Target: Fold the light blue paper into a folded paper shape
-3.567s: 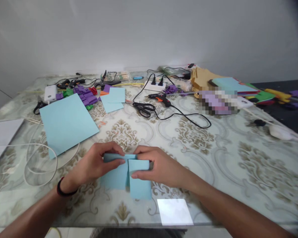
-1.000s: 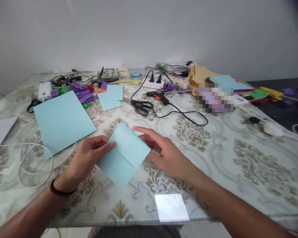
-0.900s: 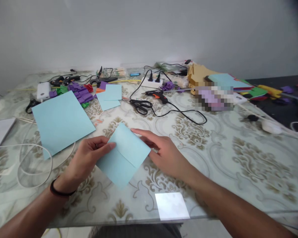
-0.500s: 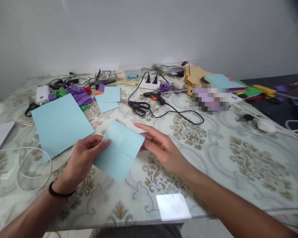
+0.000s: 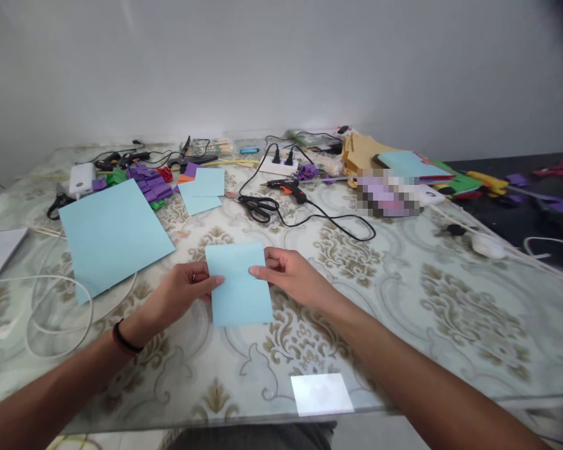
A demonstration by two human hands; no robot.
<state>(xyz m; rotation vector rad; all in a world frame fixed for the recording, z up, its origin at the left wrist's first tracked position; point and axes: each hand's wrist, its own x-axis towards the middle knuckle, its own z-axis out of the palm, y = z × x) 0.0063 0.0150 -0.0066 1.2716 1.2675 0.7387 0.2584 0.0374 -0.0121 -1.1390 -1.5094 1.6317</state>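
Between my two hands is a small light-blue sheet of paper [image 5: 239, 297], held up over the table with its long sides nearly upright. My left hand [image 5: 192, 284] pinches its left edge, thumb on the front and fingers behind. On the opposite edge my right hand [image 5: 284, 270] does the same, its thumb lying on the paper's face. A larger light-blue sheet [image 5: 115, 234] lies to the left of my left hand. Farther back rest smaller light-blue pieces [image 5: 209, 182], one overlapping another.
Behind the paper lie black-handled scissors [image 5: 258, 209] and a glue gun [image 5: 288, 187], its cord looping right. A white power strip [image 5: 278, 165] holds plugs. Purple folded paper pieces [image 5: 152, 186] are heaped at back left. White cable [image 5: 59, 315] curls at left; coloured sheets [image 5: 413, 165] stack at back right.
The small blue paper has turned from a slanted position to nearly square with me. My right hand's fingers, spread before, have closed on its right edge.
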